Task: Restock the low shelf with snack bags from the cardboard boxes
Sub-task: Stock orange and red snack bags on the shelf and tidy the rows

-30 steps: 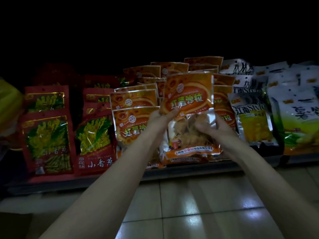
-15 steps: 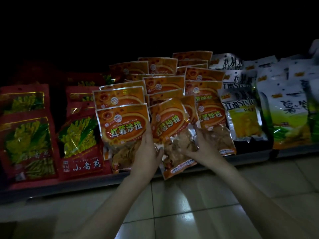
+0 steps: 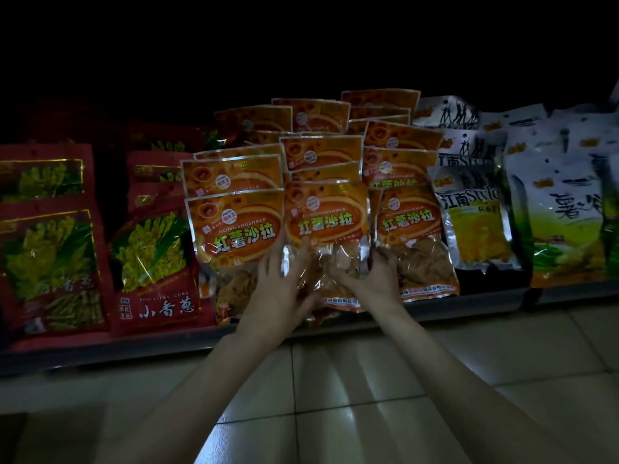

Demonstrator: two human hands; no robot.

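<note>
- Far left on the low shelf [image 3: 495, 298], two columns of red bags [image 3: 50, 249] with a yellow-green picture lean back against the dark. I count about five of them before the gloom swallows the rest.
- Next come the orange bags [image 3: 234, 182], in three columns stacked back in overlapping rows. Around fifteen show, though the rear ones are too dim to count surely.
- The left hand [image 3: 279, 289] rests on the clear lower window of the middle front orange bag [image 3: 326, 222], fingers spread fairly wide and laid flat against its left side.
- That bag stands at the shelf's front edge, between two other front orange bags and touching both. It is upright, long axis running top to bottom, printed face toward us, header up and only a little tilted back.
- The right hand [image 3: 375, 279] is at the same bag's lower right, fingers curled round its edge, holding it.
- Right of the orange ones, one silver bag with a yellow panel [image 3: 475, 219] stands in front, with at least two white ones behind.
- Far right, white-and-green bags [image 3: 566, 222], roughly five, blurred at the edge.
- Pale floor tiles [image 3: 351, 413] lie below the shelf.
</note>
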